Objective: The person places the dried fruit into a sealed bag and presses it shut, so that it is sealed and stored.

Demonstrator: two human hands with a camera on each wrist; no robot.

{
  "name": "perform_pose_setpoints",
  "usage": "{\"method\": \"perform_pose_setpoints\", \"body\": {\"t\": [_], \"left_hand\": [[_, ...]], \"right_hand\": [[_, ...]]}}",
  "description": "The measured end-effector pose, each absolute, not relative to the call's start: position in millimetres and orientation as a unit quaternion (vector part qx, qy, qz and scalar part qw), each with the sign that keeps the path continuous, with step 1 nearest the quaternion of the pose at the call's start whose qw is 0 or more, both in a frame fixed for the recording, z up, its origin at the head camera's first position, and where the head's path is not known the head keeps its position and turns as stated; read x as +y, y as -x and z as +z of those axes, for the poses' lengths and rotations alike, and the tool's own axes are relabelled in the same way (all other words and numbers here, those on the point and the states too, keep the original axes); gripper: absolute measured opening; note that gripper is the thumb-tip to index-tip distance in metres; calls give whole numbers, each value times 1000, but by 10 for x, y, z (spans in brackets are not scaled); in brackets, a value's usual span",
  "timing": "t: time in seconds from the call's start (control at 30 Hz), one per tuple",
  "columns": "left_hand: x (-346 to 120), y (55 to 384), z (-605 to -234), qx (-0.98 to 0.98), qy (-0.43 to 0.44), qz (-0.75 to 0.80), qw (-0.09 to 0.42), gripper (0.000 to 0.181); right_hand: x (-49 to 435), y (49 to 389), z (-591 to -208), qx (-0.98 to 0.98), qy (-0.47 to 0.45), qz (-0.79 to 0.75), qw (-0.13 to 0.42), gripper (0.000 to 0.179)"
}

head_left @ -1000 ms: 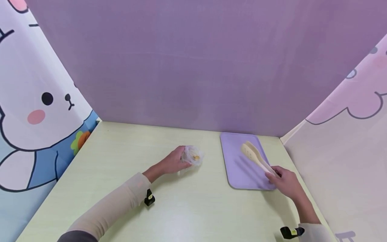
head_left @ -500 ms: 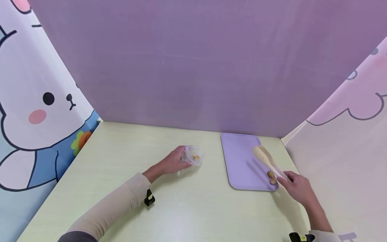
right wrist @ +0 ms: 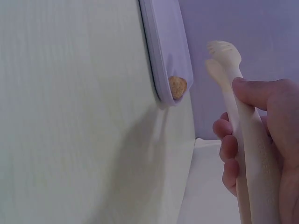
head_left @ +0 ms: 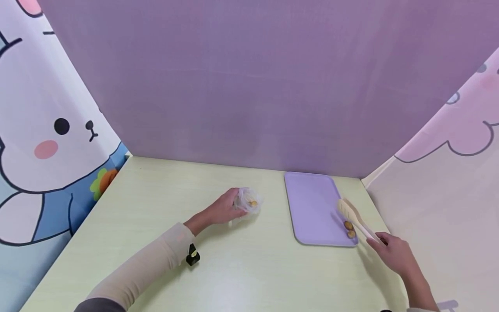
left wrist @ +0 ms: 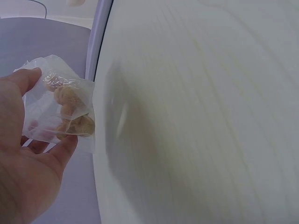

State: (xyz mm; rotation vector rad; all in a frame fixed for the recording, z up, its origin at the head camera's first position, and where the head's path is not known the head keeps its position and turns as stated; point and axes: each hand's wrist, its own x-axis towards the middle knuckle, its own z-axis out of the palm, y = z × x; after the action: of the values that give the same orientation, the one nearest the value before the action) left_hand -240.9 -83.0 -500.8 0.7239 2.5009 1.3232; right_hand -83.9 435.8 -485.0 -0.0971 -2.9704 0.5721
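My left hand (head_left: 223,209) grips a clear plastic bag (head_left: 246,196) just over the table, its mouth facing up. Through the bag in the left wrist view, several tan, rough lumps that look like walnuts (left wrist: 68,95) are visible. My right hand (head_left: 396,253) holds cream tongs (head_left: 364,225) by the handles, heads pointing left above the right edge of a lilac tray (head_left: 312,203). In the right wrist view the tong heads (right wrist: 226,53) stand slightly apart with nothing between them. Two walnuts (head_left: 349,229) lie at the tray's near right corner, below the tongs.
A pale wooden table (head_left: 234,268) lies under everything. Behind it rises a purple backdrop (head_left: 249,86). Cartoon-printed cloths hang at the left (head_left: 46,186) and right (head_left: 440,195) sides. The tray stands near the table's back right.
My right hand and the tongs have drawn right and toward me. Two walnuts, hidden a second ago, now show on the tray. The left hand and bag have not moved.
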Motion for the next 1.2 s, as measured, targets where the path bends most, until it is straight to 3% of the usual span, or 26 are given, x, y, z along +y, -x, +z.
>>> {"method": "perform_pose_setpoints", "body": {"t": [0.43,1.2], "left_hand": [[-835,2411,-5015,850,-243,453,117,75],[-848,2383,-4985,857,-252,435,117,71]], "right_hand": [[4411,718,-4945,-980,58,189,21,41],[4443,737,-5035,-982,57,177,32,38]]}}
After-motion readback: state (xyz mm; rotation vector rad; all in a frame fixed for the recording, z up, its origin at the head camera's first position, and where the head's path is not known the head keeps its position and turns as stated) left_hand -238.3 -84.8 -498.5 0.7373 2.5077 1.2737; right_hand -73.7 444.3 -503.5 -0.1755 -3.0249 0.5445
